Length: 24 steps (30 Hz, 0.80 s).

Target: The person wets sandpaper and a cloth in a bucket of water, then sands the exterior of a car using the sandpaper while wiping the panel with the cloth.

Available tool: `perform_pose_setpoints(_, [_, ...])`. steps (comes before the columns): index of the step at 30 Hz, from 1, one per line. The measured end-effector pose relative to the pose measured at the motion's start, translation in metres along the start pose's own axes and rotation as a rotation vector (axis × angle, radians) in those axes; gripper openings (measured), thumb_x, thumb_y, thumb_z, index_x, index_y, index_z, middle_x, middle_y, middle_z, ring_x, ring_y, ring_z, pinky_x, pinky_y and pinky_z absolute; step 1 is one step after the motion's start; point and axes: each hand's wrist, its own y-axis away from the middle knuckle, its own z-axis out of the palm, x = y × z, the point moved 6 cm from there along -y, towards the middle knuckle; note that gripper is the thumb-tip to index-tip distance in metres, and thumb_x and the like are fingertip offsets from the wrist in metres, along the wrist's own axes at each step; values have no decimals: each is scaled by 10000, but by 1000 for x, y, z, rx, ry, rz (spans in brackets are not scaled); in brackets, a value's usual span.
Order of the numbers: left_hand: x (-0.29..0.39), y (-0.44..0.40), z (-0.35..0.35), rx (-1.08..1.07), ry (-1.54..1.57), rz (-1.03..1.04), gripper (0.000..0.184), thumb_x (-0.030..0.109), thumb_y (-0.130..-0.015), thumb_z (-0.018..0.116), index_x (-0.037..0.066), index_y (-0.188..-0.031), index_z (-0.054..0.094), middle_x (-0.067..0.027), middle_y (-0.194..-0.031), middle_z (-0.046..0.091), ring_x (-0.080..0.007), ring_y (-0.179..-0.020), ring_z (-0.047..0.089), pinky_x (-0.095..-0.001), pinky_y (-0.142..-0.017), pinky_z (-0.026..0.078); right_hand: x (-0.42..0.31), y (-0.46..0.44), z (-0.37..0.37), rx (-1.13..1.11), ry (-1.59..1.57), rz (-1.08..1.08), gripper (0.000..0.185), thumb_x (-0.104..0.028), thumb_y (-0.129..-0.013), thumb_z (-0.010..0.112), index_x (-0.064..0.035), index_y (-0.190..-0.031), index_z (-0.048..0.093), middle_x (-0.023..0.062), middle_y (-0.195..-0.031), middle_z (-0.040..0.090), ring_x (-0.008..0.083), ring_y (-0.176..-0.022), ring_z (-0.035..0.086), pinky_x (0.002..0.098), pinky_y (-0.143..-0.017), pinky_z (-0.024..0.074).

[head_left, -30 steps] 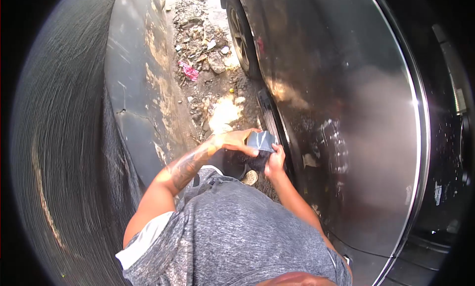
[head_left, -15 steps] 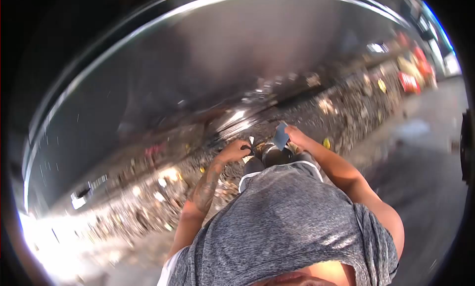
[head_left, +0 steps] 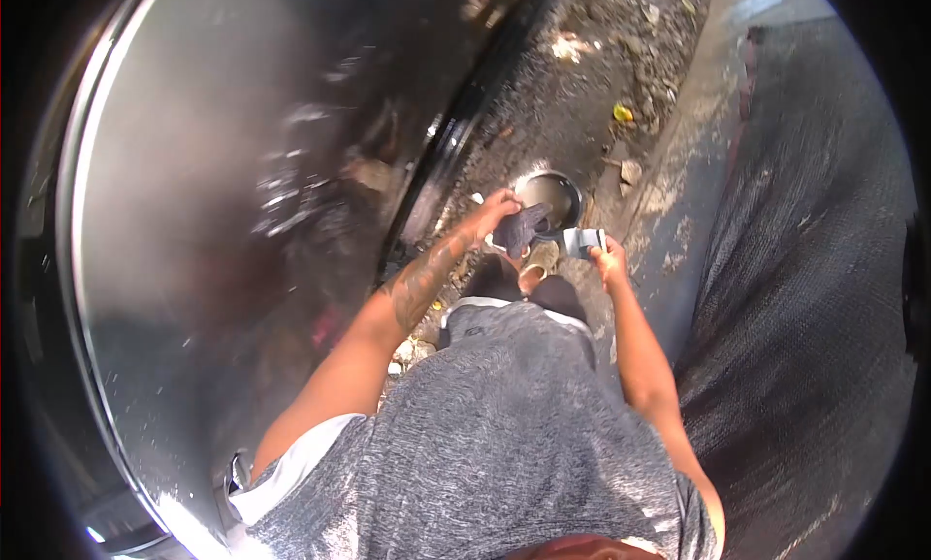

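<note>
My left hand (head_left: 498, 209) is closed on a dark cloth (head_left: 520, 230), which hangs down beside the rim of a round bucket (head_left: 572, 186). In my right hand (head_left: 610, 259) is a small grey-blue sheet (head_left: 584, 242), bent over and pale on one side, pinched at its right end. The bucket stands on the ground just beyond both hands, with what looks like liquid inside. The two hands are apart, the cloth and the sheet not clearly touching.
A glossy dark car panel (head_left: 213, 172) curves along the left. Wet, stony ground (head_left: 640, 51) with a yellow scrap (head_left: 623, 113) lies ahead. On the right are a low wall (head_left: 679, 211) and a black textured sheet (head_left: 805, 201). My foot (head_left: 541, 259) is below the bucket.
My body has turned, so the car is now at the left and the wall at the right. The hands, together on the sheet at first, have separated. The bucket has come into clear view.
</note>
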Motion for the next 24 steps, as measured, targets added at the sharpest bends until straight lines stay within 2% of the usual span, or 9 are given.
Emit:
perform_pose_setpoints(4, [-54, -95, 30, -1, -202, -73, 411, 230, -748, 840, 72, -1076, 648, -57, -1042, 654, -168, -941, 607, -337, -850, 496, 96, 10, -33, 120, -94, 223, 251, -44, -869, 672, -33, -1119, 660, 27, -938, 676, 143, -825, 639, 308, -700, 531])
perform_pose_setpoints(6, [-81, -134, 42, 98, -276, 4, 383, 267, -731, 851, 45, -994, 684, -80, -906, 690, -185, -860, 636, -346, -785, 512, 154, 7, -54, 370, -233, 204, 196, -51, -880, 645, -62, -1075, 629, 17, -964, 676, 142, -835, 647, 314, -689, 528])
perform_pose_setpoints(7, [-109, -165, 43, 124, -334, 95, 406, 226, -689, 848, 41, -1012, 685, -94, -873, 694, -209, -824, 654, -350, -772, 519, 162, 7, -56, 391, -235, 205, 209, -46, -904, 655, 6, -1103, 620, 36, -960, 664, 128, -820, 639, 281, -705, 538])
perform_pose_setpoints(10, [-194, -247, 43, 102, -540, 176, 416, 176, -657, 817, 51, -1031, 685, -118, -861, 692, -268, -862, 681, -385, -790, 528, 209, -2, -56, 437, -304, 227, 181, -40, -900, 642, -50, -1078, 611, 13, -982, 663, 129, -861, 641, 303, -722, 548])
perform_pose_setpoints(14, [-285, -319, 40, -172, -1489, -153, 537, 212, -690, 799, 148, -1210, 676, -165, -1446, 463, -342, -1281, 515, -557, -997, 478, 282, -8, -53, 470, -325, 190, 184, -22, -901, 654, 9, -1080, 624, 25, -953, 654, 121, -845, 624, 278, -758, 540])
perform_pose_setpoints(15, [-301, -328, 41, -283, -1785, -131, 587, 253, -720, 808, 193, -1284, 653, -130, -1552, 350, -360, -1392, 394, -665, -1072, 357, 303, -5, -53, 504, -343, 210, 176, -19, -900, 658, 12, -1069, 625, 34, -958, 654, 127, -861, 623, 284, -785, 540])
perform_pose_setpoints(18, [-372, -361, 23, -389, -1885, -56, 692, 446, -698, 812, 249, -1335, 631, -157, -1568, 350, -391, -1396, 390, -701, -1103, 264, 342, 9, -47, 549, -358, 275, 187, -19, -901, 661, 16, -1080, 621, 45, -971, 655, 133, -870, 623, 296, -805, 541])
perform_pose_setpoints(22, [-423, -375, 0, -370, -1803, -350, 608, 493, -744, 784, 226, -1280, 681, -166, -1464, 506, -385, -1391, 420, -584, -1116, 340, 372, 27, -39, 506, -253, 320, 154, -28, -877, 725, 6, -1009, 653, 31, -947, 663, 102, -858, 604, 253, -765, 503])
perform_pose_setpoints(24, [-430, -366, -7, -407, -1836, -334, 523, 435, -751, 777, 196, -1212, 715, -168, -1301, 641, -346, -1259, 573, -470, -1046, 463, 365, 30, -34, 512, -261, 342, 118, -27, -864, 747, -10, -931, 651, 5, -880, 649, 87, -820, 589, 242, -747, 483])
